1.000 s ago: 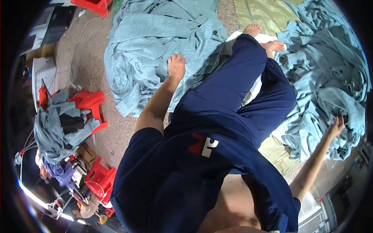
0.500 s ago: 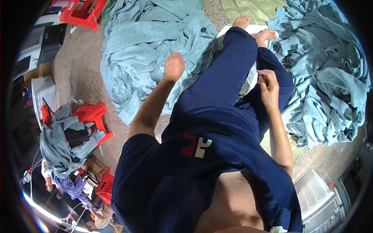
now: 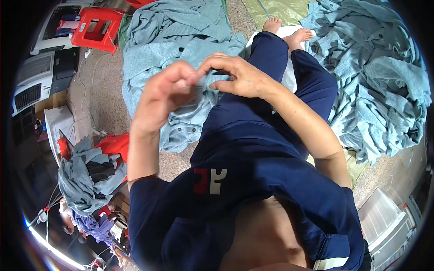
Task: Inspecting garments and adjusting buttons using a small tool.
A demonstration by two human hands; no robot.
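My left hand (image 3: 168,92) is raised over a heap of pale blue-green knit garments (image 3: 158,43). Its fingers curl in toward the palm, partly smeared by motion, and whatever may be in them cannot be made out. Close against it comes my right hand (image 3: 239,77), its bent fingertips at the left hand's fingers. A gap shows between the right thumb and forefinger, with nothing visible in it. Dark buttons (image 3: 186,129) dot a garment below the hands. My legs in navy trousers (image 3: 253,108) stretch out between the two heaps.
Another heap of blue-green buttoned knits (image 3: 370,90) lies to the right. At far left stand a red plastic stool (image 3: 97,29) and a red seat draped with garments (image 3: 83,176). White plastic drawers (image 3: 382,214) are at lower right. Cables trail over the speckled floor (image 3: 104,81).
My hands have come up and together; before, the left lay on the left heap and the right was over my right leg. The view has shifted slightly.
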